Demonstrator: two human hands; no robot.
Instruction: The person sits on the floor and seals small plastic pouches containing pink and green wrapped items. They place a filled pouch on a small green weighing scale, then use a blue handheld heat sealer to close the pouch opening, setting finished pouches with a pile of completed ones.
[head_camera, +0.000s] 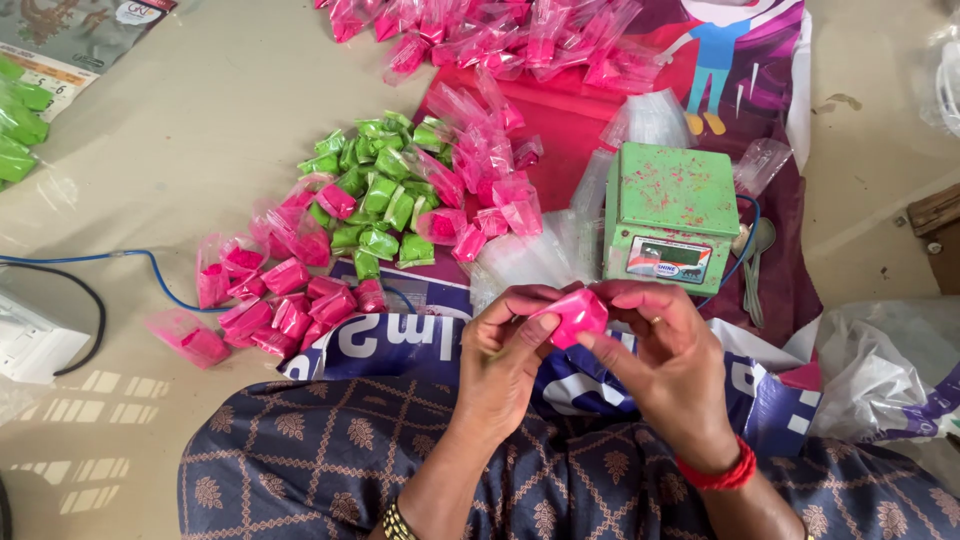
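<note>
Pinched between both hands: a small pink packet (573, 316), plump with pink powder, held above the lap. Left hand (508, 352) closed on the packet's near-left edge, thumb on top, fingers curled beneath. Right hand (668, 352) closed on its right side, thumb and forefinger pressing the plastic, a ring on one finger and a red bangle (722, 474) at the wrist. Packet thus caught in the middle of the grip, touching fingertips on both sides, tilted a little to the right.

Just beyond the grip, up and to the right: a green weighing scale (669, 207), its top speckled with pink dust, standing on a printed sheet (420, 335). Beside the scale, further right: metal spoons (755, 262). Between grip and scale: loose clear plastic bags (530, 258), crumpled. Up and left of the grip: a heap of green packets (375, 190) ringed by filled pink packets (275, 295). Far above: more pink packets (490, 35), well apart from the hands. Left of all that: a blue cable (150, 268) running across the pale floor. Below the grip: blue patterned cloth (310, 455) over the knees.
</note>
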